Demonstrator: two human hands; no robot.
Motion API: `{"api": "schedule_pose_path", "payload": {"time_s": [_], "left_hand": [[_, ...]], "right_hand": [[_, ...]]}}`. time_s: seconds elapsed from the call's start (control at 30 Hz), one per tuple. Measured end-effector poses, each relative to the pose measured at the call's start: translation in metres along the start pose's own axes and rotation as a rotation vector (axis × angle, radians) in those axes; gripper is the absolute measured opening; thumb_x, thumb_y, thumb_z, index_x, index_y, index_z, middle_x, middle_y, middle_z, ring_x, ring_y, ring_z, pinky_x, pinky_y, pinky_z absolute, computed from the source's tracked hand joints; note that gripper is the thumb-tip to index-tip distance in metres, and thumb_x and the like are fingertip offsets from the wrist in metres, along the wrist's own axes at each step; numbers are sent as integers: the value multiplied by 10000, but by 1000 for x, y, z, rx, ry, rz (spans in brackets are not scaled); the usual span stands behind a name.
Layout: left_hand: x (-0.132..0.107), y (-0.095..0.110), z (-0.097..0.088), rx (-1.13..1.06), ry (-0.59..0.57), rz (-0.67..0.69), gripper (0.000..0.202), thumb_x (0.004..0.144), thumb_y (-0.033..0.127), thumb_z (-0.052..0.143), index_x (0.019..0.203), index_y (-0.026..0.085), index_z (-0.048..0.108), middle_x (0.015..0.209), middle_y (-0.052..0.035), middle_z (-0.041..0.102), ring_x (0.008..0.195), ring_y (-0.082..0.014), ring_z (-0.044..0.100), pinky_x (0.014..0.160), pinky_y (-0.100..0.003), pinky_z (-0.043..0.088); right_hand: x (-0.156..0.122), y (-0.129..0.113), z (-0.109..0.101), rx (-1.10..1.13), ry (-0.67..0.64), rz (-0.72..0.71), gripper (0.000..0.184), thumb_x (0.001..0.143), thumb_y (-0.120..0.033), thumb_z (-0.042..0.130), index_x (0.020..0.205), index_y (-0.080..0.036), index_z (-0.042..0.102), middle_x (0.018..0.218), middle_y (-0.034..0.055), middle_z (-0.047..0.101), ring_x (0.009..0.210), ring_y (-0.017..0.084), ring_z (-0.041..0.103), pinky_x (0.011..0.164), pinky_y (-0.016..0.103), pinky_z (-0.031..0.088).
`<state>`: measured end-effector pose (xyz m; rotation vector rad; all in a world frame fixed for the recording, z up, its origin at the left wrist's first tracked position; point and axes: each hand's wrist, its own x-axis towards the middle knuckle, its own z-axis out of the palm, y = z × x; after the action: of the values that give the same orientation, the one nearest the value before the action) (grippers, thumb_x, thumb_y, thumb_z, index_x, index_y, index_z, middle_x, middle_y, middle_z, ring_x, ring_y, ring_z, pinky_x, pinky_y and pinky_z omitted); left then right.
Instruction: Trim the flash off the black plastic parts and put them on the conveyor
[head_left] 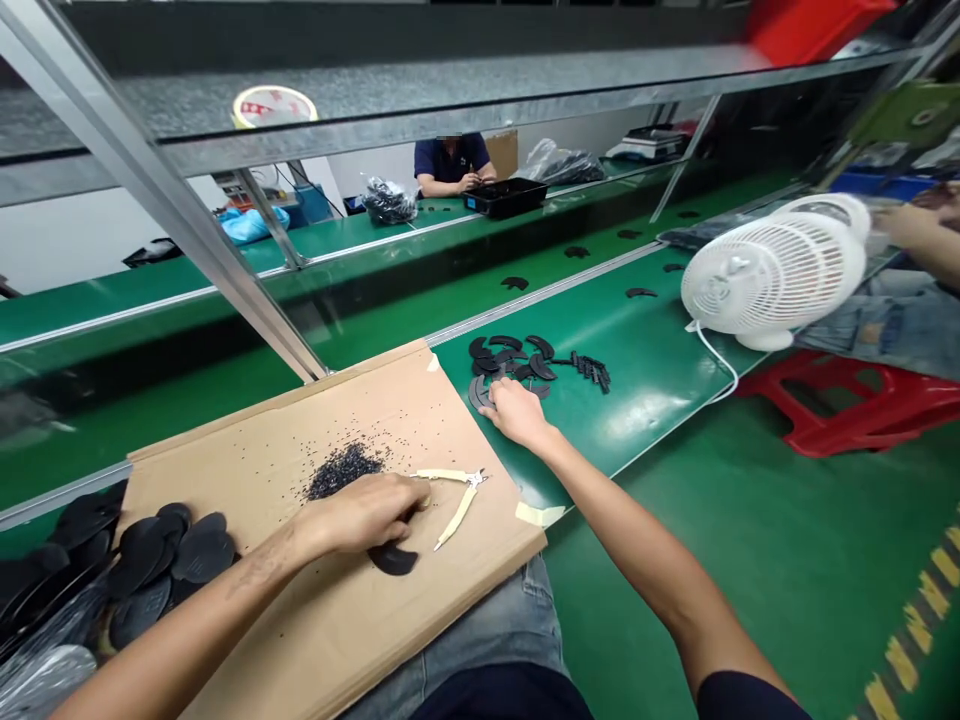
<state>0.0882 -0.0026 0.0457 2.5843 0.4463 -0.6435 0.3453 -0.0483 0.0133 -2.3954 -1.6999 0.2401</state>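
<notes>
Clamping black crescent [394, 560] in left hand [360, 515]; right hand [517, 415] on black arcs [480, 392], fingers' grip unclear; black tray [504, 197] beyond.

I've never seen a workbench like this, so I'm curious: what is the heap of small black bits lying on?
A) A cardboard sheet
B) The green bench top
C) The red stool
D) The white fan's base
A. The heap of small black bits lies on the tan cardboard sheet, just beside the cream-handled side cutters near the left hand.
</notes>
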Motion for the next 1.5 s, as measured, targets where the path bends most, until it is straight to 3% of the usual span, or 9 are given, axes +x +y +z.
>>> {"api": "schedule_pose_path", "payload": {"time_s": [0.17, 0.3, 0.43, 0.67, 0.77, 0.93, 1.17, 1.33, 1.5], "left_hand": [[-5, -8, 18, -186, 340, -5, 120, 971, 284, 538, 965, 198, 620, 1043, -81, 659, 943, -234, 628, 814, -325, 460], [-8, -6, 34, -873, 675, 0, 505, 1005, 638, 447, 1094, 175, 627, 881, -53, 651, 714, -159, 572, 684, -283, 473], [-13, 8, 53, -1473, 516, 2, 684, 917, 763, 535, 1152, 125, 612, 638, 21, 553, 482, -88, 474, 492, -210, 380], [-49, 23, 84, -1748, 326, 2, 579, 792, 503, 857, 1212, 173, 631, 784, -4, 640, 680, -113, 621, 642, -206, 492], [-68, 23, 98, -1722, 355, -70, 483, 815, 498, 833, 1128, 167, 671, 871, -36, 667, 791, -144, 644, 761, -249, 530], [-103, 11, 107, -1332, 577, -232, 345, 957, 495, 644, 912, 153, 656, 817, -21, 588, 722, -133, 543, 637, -228, 462], [-97, 3, 97, -805, 552, -101, 257, 1044, 350, 477, 1060, 166, 656, 959, -62, 655, 870, -177, 597, 795, -272, 480], [-77, 9, 98, -731, 595, 5, 288, 1061, 301, 440, 1250, 194, 627, 1311, -107, 670, 1203, -223, 636, 1020, -314, 500], [-69, 4, 104, -683, 556, -33, 310, 1062, 325, 434, 1263, 202, 634, 1255, -103, 693, 1135, -232, 663, 966, -332, 535]], "right_hand": [[-14, 4, 2, 121, 1, -20, 69, 950, -256, 651, 962, -189, 652, 898, 48, 723, 822, 183, 659, 689, 257, 420], [-44, -22, 10, 530, -16, -355, 190, 920, -352, 710, 898, -168, 663, 775, -8, 684, 684, 128, 605, 634, 225, 429], [-78, -55, 16, 545, 21, -861, 157, 975, -310, 647, 895, -180, 685, 832, 31, 713, 763, 146, 618, 739, 265, 479], [-117, -79, 15, 208, 149, -1050, 254, 1045, -162, 451, 989, -206, 695, 957, 72, 721, 894, 191, 609, 813, 337, 498], [-119, -70, 14, 257, 28, -1003, 255, 1044, -297, 511, 1251, -216, 637, 1150, 102, 716, 1058, 228, 625, 881, 380, 539], [-95, -44, 14, 127, -138, -782, 674, 928, -352, 698, 1521, -213, 410, 1508, 183, 498, 1404, 352, 478, 1099, 560, 495], [-80, -56, 17, -42, -267, -790, 708, 906, -219, 583, 1560, -198, 315, 1259, 183, 590, 1119, 339, 598, 891, 466, 575], [-79, -66, 16, -156, -325, -826, 715, 792, -202, 634, 1466, -113, 413, 1140, 190, 609, 1033, 349, 587, 865, 464, 546], [-82, -53, 9, 7, -317, -780, 494, 811, -226, 604, 1298, -173, 542, 1130, 158, 617, 1013, 320, 612, 869, 466, 553]]}}
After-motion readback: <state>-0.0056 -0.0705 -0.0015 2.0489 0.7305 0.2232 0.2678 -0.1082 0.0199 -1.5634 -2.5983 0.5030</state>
